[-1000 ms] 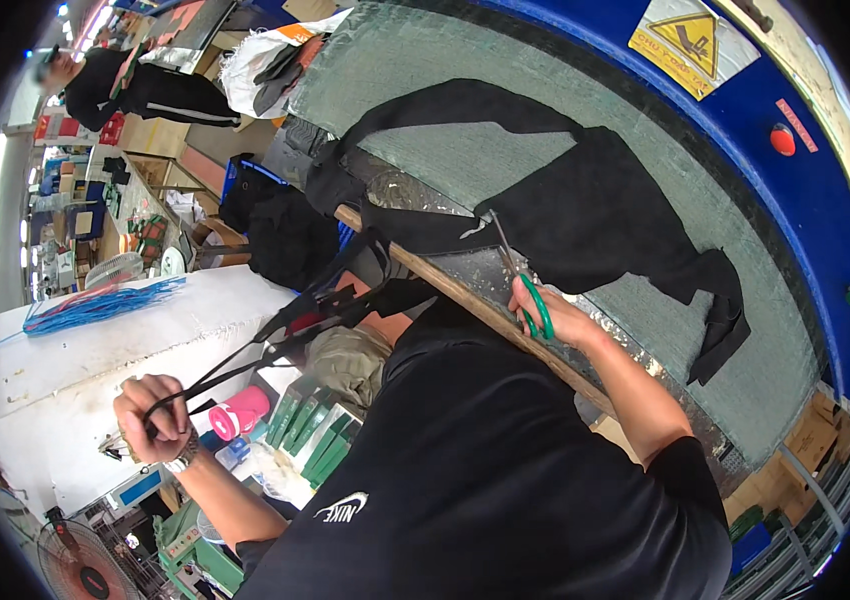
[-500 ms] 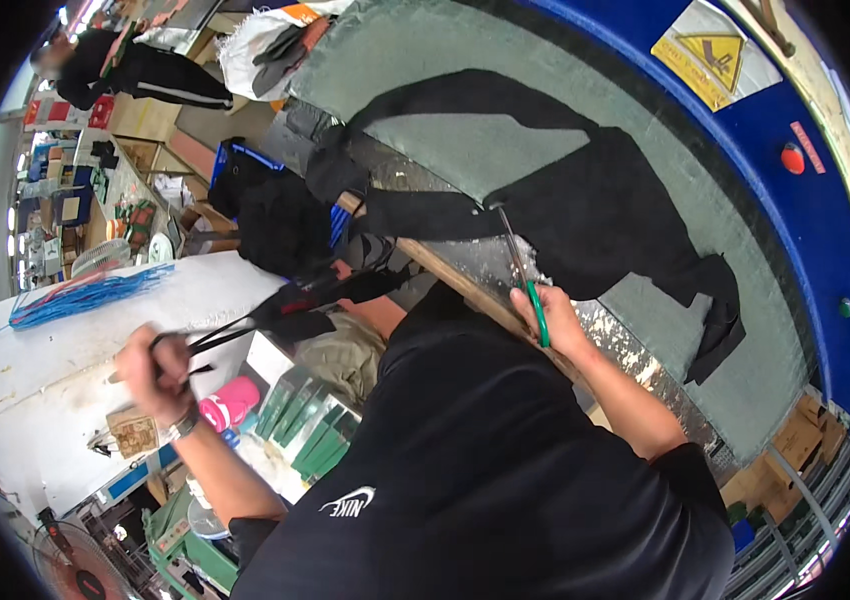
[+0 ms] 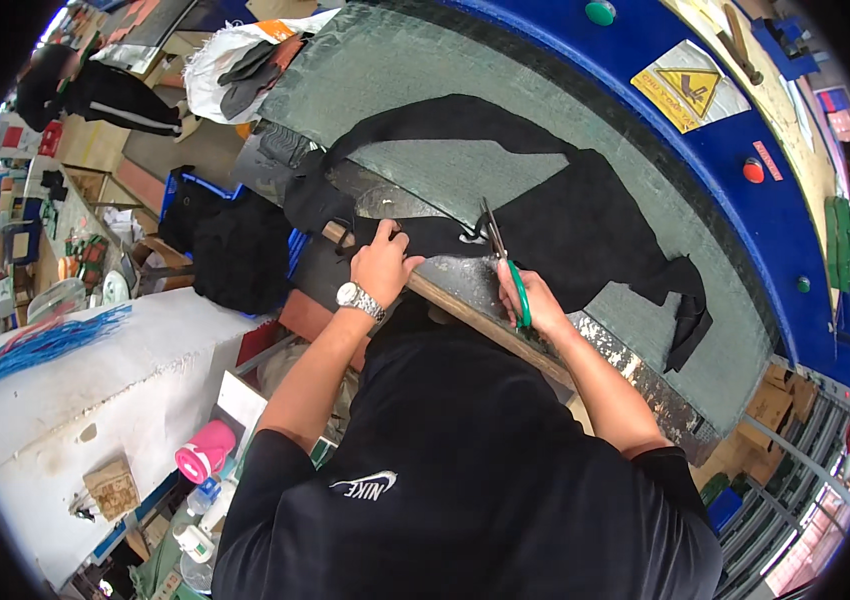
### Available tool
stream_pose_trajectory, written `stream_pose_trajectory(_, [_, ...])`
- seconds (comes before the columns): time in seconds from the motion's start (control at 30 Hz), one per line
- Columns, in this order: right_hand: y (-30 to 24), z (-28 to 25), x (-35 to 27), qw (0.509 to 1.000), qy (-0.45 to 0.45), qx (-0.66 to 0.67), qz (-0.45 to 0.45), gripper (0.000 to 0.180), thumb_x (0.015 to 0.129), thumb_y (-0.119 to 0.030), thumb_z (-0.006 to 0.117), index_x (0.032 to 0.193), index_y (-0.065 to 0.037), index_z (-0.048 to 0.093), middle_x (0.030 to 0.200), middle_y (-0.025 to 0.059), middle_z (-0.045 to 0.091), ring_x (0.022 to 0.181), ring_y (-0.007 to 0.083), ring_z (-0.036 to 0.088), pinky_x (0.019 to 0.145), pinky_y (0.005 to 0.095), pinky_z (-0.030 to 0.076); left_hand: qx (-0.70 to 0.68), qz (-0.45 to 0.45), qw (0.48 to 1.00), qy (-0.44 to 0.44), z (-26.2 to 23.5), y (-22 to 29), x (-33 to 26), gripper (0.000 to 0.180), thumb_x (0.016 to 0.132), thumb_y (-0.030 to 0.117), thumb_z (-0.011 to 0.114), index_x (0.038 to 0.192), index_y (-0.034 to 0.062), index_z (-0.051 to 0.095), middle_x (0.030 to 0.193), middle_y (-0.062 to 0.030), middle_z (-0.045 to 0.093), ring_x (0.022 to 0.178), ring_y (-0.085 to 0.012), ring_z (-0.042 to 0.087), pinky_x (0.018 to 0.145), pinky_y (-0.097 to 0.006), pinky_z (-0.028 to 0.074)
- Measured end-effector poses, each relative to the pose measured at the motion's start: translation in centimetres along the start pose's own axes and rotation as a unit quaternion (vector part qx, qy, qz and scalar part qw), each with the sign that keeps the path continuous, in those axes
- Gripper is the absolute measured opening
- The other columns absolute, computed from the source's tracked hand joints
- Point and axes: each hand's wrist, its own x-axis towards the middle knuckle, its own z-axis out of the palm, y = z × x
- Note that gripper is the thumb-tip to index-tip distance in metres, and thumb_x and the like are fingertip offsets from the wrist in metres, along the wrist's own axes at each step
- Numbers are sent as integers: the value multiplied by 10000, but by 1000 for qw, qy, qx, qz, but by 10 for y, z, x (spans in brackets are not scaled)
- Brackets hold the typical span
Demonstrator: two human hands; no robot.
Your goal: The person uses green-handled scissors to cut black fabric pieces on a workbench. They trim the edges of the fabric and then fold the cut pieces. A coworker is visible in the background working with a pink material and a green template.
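Observation:
A large black cloth [image 3: 585,215], with a long curved band at its far side, lies spread over the grey-green work surface [image 3: 395,75]. My right hand [image 3: 535,300] is closed round green-handled scissors [image 3: 519,290]. Their blades point away from me, at the gap between the wide cloth part and a narrower black strip [image 3: 435,238]. On the left end of that strip my left hand [image 3: 382,265] is closed, fingers bent onto the fabric and thumb out to the side. Its fingertips are partly hidden against the dark cloth. A metal watch [image 3: 359,300] circles my left wrist.
A wooden edge strip [image 3: 475,320] runs along the near side. Left stand a blue crate [image 3: 295,250] heaped with black fabric and a white table [image 3: 25,420] with blue cords [image 3: 50,345]. A blue machine beam [image 3: 685,190] borders the far side. Another person [image 3: 115,95] stands far left.
My left hand has come from the far left over the white table to the black strip; the dark straps it held are gone from it. The scissors stay in my right hand.

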Motion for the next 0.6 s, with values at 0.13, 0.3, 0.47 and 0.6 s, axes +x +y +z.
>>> stream_pose_trajectory(0.13, [-7,2,-1,999,20,21,19,722,928,-704,401,675,-38,518,561,24,467,432,118,473,423,284,435,-41,34,998,23,-2,-8,3,319,779,251,769,950,56,583,1090,-61,600,764,-362,660,651,-469,538])
stream_pose_trajectory(0.3, [-28,7,5,997,42,46,38,705,918,-703,432,620,-67,490,523,8,434,431,122,460,427,294,420,-86,39,996,-3,2,-24,15,521,784,182,751,1185,79,434,902,-163,658,802,-418,648,641,-518,515])
stream_pose_trajectory(0.47, [-50,3,-1,992,81,91,15,701,925,-702,416,576,-95,449,522,8,416,459,124,451,441,288,410,-76,59,995,-12,-17,-37,39,434,826,147,666,1206,47,481,834,-253,664,776,-458,644,666,-533,512])
stream_pose_trajectory(0.6, [-52,-26,14,934,77,335,97,912,746,-933,261,752,-62,531,606,45,499,562,186,532,615,343,501,-153,46,985,62,-48,-65,70,470,848,190,641,1264,42,478,873,-290,658,797,-477,640,693,-545,505])
